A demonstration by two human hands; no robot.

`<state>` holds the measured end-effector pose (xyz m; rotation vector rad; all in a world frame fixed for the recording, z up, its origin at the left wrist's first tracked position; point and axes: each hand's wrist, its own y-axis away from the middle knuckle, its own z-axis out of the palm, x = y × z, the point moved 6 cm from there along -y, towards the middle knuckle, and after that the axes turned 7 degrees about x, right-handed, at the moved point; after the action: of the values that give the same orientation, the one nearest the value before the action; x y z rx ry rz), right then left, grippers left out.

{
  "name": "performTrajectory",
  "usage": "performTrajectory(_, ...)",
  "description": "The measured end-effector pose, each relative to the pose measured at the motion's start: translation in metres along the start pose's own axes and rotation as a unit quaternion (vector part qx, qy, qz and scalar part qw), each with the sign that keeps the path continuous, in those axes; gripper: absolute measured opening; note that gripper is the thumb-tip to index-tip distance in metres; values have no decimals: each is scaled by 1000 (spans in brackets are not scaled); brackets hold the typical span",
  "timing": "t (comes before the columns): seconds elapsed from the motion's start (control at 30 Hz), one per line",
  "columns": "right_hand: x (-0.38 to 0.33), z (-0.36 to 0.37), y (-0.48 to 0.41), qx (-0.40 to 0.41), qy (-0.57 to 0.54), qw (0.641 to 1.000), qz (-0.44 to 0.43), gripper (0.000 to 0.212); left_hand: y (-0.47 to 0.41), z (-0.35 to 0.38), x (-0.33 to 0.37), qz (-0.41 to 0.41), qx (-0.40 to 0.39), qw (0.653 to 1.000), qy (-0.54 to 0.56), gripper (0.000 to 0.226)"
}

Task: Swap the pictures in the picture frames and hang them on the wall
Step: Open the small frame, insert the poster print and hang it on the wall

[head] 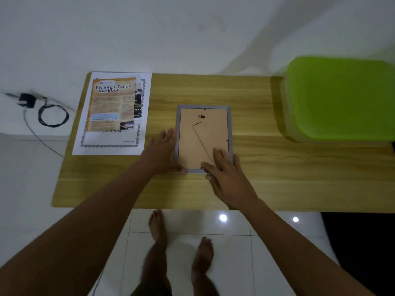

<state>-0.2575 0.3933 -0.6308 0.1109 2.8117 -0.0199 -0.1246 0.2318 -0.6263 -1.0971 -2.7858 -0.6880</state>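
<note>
Currently the picture frame [230, 124] lies face down near the middle of the counter [277, 178], its brown backing board [192, 146] up. The left hand [165, 150] rests along the frame's left edge with fingers straight and the thumb at the near corner. The right hand [226, 174] presses flat on the board's near right corner. Neither grip is closed on anything; both are spread, steadying rather than holding.

To the left lies a printed poster [113, 103] stacked on a larger white sheet [111, 149], just beside the frame.

My guess is that the board is about to come out or be fastened in. The risks:

1. Pressing on 1 corner only could tip the board so it catches under the small black tabs [227, 140].
2. Prying at the edge could slide the frame on the smooth counter, toward the papers.
3. If there is glass beneath, which I cannot tell, lifting the frame with the board loose could let it drop out.
</note>
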Motion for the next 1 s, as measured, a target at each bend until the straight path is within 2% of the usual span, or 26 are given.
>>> performTrajectory(0.17, -2, 4, 0, 26, -52, 998, 16, 41, -1, 3, -2, 11, -12, 1000, 5, 141)
performTrajectory(0.4, -6, 2, -4, 98, -136, 983, 75, 27, 0, 4, -3, 11, -17, 1000, 8, 142)
performTrajectory(0.63, -6, -1, -8, 87, -187, 972, 113, 30, -1, 6, -4, 8, -19, 1000, 5, 143)
performTrajectory(1.0, -5, -2, -11, 56, -190, 972, 124, 32, -1, 5, -4, 4, -16, 1000, 7, 142)
